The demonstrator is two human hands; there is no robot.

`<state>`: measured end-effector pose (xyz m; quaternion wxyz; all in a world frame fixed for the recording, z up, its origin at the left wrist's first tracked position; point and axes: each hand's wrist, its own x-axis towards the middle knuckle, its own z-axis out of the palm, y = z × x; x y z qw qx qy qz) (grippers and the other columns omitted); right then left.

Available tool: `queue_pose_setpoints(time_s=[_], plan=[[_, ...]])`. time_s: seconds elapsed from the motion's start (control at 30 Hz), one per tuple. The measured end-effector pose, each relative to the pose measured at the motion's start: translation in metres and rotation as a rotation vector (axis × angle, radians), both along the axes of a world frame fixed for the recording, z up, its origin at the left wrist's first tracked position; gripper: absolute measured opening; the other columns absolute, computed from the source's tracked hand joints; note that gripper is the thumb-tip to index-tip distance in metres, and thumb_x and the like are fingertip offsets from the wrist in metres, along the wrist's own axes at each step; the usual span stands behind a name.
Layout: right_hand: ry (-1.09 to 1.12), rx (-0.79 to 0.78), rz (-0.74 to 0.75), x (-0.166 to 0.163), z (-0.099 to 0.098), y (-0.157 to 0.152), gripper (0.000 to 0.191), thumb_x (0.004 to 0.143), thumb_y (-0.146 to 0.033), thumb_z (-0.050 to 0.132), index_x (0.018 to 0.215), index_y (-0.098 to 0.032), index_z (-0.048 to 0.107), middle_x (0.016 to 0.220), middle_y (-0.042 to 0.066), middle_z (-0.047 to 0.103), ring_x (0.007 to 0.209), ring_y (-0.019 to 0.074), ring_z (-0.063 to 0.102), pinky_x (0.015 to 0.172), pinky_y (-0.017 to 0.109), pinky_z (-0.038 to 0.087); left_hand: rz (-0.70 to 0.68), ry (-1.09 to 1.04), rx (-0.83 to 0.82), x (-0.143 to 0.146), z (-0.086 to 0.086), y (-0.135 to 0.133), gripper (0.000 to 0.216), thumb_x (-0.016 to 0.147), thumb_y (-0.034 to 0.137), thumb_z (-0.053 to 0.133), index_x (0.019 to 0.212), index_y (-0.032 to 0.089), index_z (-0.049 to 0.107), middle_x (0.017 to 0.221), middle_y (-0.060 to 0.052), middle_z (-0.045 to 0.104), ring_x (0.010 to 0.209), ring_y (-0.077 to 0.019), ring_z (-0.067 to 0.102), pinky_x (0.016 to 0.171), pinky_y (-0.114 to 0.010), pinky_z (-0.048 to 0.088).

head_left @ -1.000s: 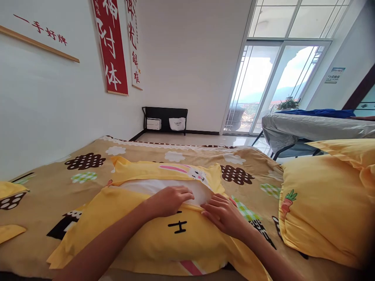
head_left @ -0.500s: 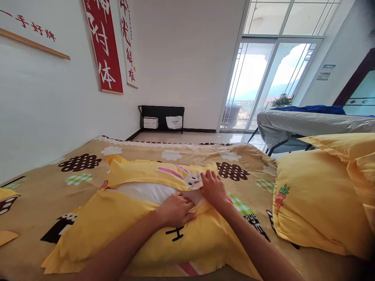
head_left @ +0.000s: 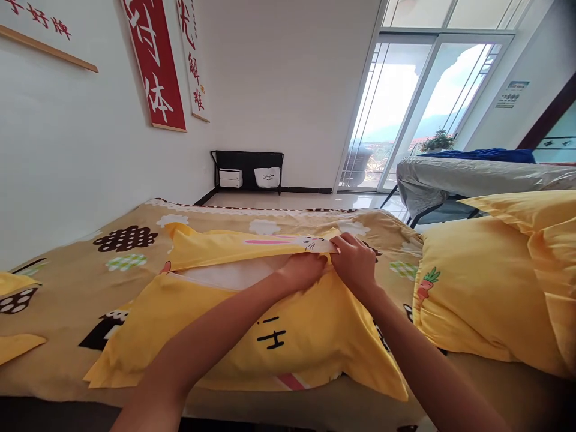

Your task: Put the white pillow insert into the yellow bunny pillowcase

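A yellow pillowcase (head_left: 180, 324) with a rabbit print and the letters "Hi" lies on the bed, and the white pillow (head_left: 238, 273) shows through its long opening. My right hand (head_left: 355, 259) pinches the edge of the rabbit-printed flap at the opening's right end, lifting it. Close beside it, my left hand (head_left: 305, 271) reaches into the opening below the flap. Its fingertips are tucked out of sight under the cloth and slightly blurred, so their grip cannot be made out.
A second yellow pillow (head_left: 477, 288) with a carrot print sits at the right. Brown patterned bedding (head_left: 148, 288) lies underneath. Yellow cloth corners (head_left: 18, 348) show at the left edge. Beyond the bed are a black rack (head_left: 247, 162) and a plastic-covered table (head_left: 486, 174).
My left hand has moved right and forward, from resting on the pillow to under the flap. My right hand has shifted slightly right, and the flap's edge is raised, folding the rabbit face.
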<state>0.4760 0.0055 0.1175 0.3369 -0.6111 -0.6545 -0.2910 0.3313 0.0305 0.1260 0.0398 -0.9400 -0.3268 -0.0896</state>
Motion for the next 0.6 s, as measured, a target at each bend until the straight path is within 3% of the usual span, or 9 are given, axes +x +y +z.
queue_pose_setpoints(time_s=[0.1, 0.2, 0.27, 0.37, 0.47, 0.6], plan=[[0.073, 0.031, 0.026, 0.003, 0.002, -0.005, 0.022, 0.073, -0.009, 0.049, 0.08, -0.019, 0.067, 0.087, 0.004, 0.067, 0.066, 0.0149, 0.053, 0.053, 0.028, 0.025, -0.107, -0.052, 0.062, 0.007, -0.022, 0.008, 0.049, 0.084, 0.017, 0.053, 0.133, 0.015, 0.048, 0.142, -0.013, 0.048, 0.125, -0.027, 0.048, 0.102, -0.039, 0.04], [0.157, -0.004, 0.026, 0.007, 0.002, -0.003, 0.031, 0.07, -0.011, 0.048, 0.091, -0.02, 0.07, 0.09, 0.006, 0.07, 0.067, 0.0182, 0.056, 0.056, 0.029, 0.031, -0.032, 0.043, 0.01, 0.008, -0.041, 0.009, 0.042, 0.094, 0.031, 0.046, 0.136, 0.024, 0.05, 0.145, -0.014, 0.044, 0.131, -0.0328, 0.043, 0.105, -0.051, 0.034], [0.21, -0.04, 0.042, 0.009, 0.002, 0.001, 0.037, 0.069, -0.012, 0.046, 0.095, -0.019, 0.071, 0.084, 0.007, 0.071, 0.069, 0.0211, 0.059, 0.06, 0.03, 0.037, 0.042, 0.124, -0.012, 0.009, -0.048, 0.005, 0.038, 0.097, 0.031, 0.042, 0.131, 0.024, 0.056, 0.141, -0.017, 0.049, 0.131, -0.0358, 0.043, 0.104, -0.056, 0.031], [0.34, -0.035, 0.136, 0.011, 0.002, 0.002, 0.04, 0.066, -0.013, 0.044, 0.094, -0.02, 0.072, 0.078, 0.005, 0.072, 0.069, 0.0217, 0.062, 0.063, 0.03, 0.043, 0.084, 0.182, -0.018, 0.013, -0.045, -0.002, 0.035, 0.095, 0.03, 0.046, 0.124, 0.022, 0.063, 0.132, -0.019, 0.057, 0.125, -0.0374, 0.049, 0.101, -0.056, 0.033], [0.398, -0.005, 0.201, 0.011, 0.004, -0.003, 0.041, 0.065, -0.015, 0.043, 0.094, -0.02, 0.072, 0.08, 0.004, 0.073, 0.068, 0.0206, 0.064, 0.064, 0.03, 0.046, 0.112, 0.152, -0.095, 0.022, -0.031, -0.003, 0.032, 0.09, 0.027, 0.053, 0.118, 0.018, 0.065, 0.119, -0.018, 0.065, 0.116, -0.0353, 0.056, 0.098, -0.052, 0.037], [0.29, 0.045, 0.192, 0.009, 0.008, -0.014, 0.042, 0.065, -0.015, 0.044, 0.096, -0.02, 0.071, 0.089, 0.006, 0.074, 0.074, 0.0225, 0.065, 0.069, 0.033, 0.048, 0.195, -0.134, -0.104, 0.047, -0.017, 0.014, 0.039, 0.095, 0.019, 0.039, 0.13, 0.006, 0.053, 0.133, -0.023, 0.054, 0.128, -0.0335, 0.046, 0.105, -0.048, 0.034]])
